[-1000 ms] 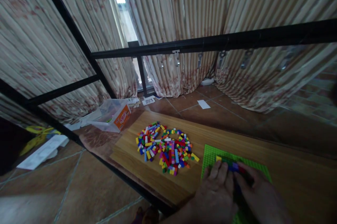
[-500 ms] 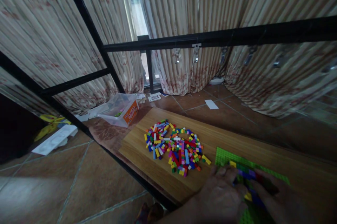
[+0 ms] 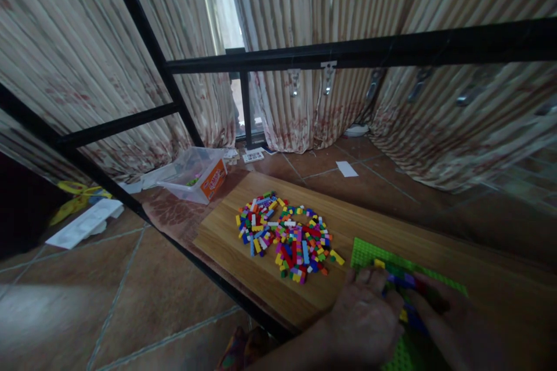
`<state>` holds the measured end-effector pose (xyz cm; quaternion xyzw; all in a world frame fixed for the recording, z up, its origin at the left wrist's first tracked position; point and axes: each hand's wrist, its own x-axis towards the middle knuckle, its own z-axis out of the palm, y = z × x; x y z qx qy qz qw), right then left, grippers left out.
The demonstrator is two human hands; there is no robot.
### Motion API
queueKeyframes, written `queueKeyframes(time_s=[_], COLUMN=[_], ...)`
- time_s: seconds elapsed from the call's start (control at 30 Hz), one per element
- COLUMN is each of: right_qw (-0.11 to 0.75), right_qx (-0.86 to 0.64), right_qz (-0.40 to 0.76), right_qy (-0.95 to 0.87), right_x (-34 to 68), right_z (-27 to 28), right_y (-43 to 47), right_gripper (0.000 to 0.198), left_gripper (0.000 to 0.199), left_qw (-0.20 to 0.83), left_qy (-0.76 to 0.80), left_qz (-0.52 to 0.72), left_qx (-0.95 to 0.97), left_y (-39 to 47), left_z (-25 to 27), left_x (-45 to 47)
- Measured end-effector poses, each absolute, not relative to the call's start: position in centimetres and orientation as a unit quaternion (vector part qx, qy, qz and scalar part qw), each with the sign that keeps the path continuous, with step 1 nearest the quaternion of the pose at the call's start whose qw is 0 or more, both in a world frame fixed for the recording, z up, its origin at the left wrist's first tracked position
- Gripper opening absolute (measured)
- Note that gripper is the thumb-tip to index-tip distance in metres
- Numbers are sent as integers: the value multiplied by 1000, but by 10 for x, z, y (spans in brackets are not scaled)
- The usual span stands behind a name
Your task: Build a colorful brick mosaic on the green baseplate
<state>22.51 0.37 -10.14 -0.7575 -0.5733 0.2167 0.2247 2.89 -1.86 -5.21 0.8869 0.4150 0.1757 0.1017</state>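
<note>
On the right of the wooden board lies a green studded baseplate (image 3: pixel 363 250) bearing a cluster of toy building bricks (image 3: pixel 402 279) in yellow, blue, purple, red and green. My left hand (image 3: pixel 363 316) presses against the cluster's left side, fingers bent and closed at the bricks. From the right, my right hand (image 3: pixel 455 319) is wrapped around the other side of the cluster, its thumb near a yellow brick. Between them the hands hide much of the bricks and the plate. To the left is a large spread of loose bricks (image 3: pixel 293 243) in mixed colours.
The wooden board (image 3: pixel 243 260) rests on a reddish patterned surface. Beyond the bricks stands a clear plastic box (image 3: pixel 187 185) with an orange label. Black metal bars (image 3: pixel 322 57) cross in front of striped curtains (image 3: pixel 296 5). White paper (image 3: pixel 347 169) lies on the tiled floor.
The view has shifted slightly, so the board and bricks appear a little higher and further left. Both hands stay at the brick cluster on the baseplate.
</note>
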Motion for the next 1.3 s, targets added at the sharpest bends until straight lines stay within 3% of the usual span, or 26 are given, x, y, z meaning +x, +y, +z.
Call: queueKeyframes(time_s=[0.43, 1.3], right_qw=[219, 204], right_qx=[-767, -766], right_qz=[203, 186], right_qy=[-567, -581], right_x=[213, 217], right_z=[-80, -87], right_y=[-1, 1], right_gripper=[57, 59], left_gripper=[30, 27], left_qw=[119, 191], left_qy=[432, 416], left_qz=[175, 193], left_qx=[877, 868], left_y=[-16, -10], left_z=[-54, -51], left_x=[35, 28])
